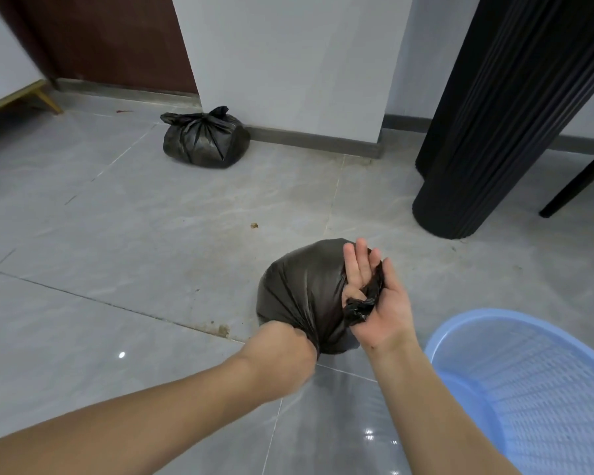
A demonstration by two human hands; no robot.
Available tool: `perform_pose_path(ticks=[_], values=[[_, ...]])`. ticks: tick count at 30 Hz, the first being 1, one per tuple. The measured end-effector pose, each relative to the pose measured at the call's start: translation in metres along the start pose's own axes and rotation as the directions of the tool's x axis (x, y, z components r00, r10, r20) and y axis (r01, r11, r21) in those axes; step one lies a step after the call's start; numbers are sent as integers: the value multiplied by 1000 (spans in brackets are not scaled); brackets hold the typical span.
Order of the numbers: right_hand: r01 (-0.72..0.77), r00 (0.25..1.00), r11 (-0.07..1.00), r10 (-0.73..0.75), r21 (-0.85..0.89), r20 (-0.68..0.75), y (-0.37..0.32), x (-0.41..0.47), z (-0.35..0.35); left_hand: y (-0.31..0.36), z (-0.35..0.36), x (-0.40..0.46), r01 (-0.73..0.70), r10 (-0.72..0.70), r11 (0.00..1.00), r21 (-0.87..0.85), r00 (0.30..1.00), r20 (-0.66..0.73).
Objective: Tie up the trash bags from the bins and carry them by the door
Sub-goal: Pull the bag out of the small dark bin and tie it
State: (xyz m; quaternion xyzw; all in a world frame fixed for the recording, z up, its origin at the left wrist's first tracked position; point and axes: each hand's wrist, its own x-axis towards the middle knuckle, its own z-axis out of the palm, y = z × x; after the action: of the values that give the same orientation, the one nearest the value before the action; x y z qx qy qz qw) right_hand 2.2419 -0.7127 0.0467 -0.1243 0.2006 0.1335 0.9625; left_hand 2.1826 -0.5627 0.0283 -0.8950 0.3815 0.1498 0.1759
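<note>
A full black trash bag point(299, 289) rests on the grey tile floor just in front of me. My left hand point(285, 351) is closed around the gathered plastic at the bag's near side. My right hand point(374, 299) has its palm up and fingers stretched out, with a twisted end of the bag's plastic looped across the palm and around the thumb. A second black trash bag point(204, 138), knotted at the top, sits on the floor against the corner of a white wall, beside a dark brown door point(110, 39).
A light blue mesh bin point(542, 385) with no bag in it stands at my lower right. A black ribbed column point(487, 125) and a thin black leg point(576, 183) rise at the right. A gold furniture leg point(45, 97) shows far left. Small crumbs dot the floor.
</note>
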Motion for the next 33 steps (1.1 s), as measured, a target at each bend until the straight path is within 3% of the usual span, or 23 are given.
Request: perform_pose_path(ticks=[5,9,12,16,22,24,26,28,30,33], values=[[-34,997,986,21,163,76,0,6,10,5,1,4,32,-31,999,15,998,-45],[-93,981,975,55,202,188,9,3,20,3,-4,4,-88,86,993,84,996,23],[-110,976,992,95,68,197,16,6,18,9,-4,6,-74,69,985,154,997,36],[-71,988,966,103,-249,117,18,15,4,17,-3,4,-52,56,990,133,998,-30],[-40,999,794,41,-607,-13,18,16,-24,21,3,-11,-130,133,990,63,989,-57],[-24,1000,713,21,-701,-13,19,15,-28,21,5,-18,-115,111,993,-41,991,-70],[-10,1000,643,9,-766,-6,21,16,-28,16,4,-24,-36,8,957,-289,995,-97],[-3,1000,579,4,-815,-1,22,18,-27,7,1,-30,98,-127,868,-488,991,-28],[3,1000,536,1,-844,5,21,21,-28,-3,-5,-36,183,-210,808,-560,978,16],[16,1000,510,7,-860,23,19,22,-26,-18,-18,-47,284,-313,794,-537,949,39]])
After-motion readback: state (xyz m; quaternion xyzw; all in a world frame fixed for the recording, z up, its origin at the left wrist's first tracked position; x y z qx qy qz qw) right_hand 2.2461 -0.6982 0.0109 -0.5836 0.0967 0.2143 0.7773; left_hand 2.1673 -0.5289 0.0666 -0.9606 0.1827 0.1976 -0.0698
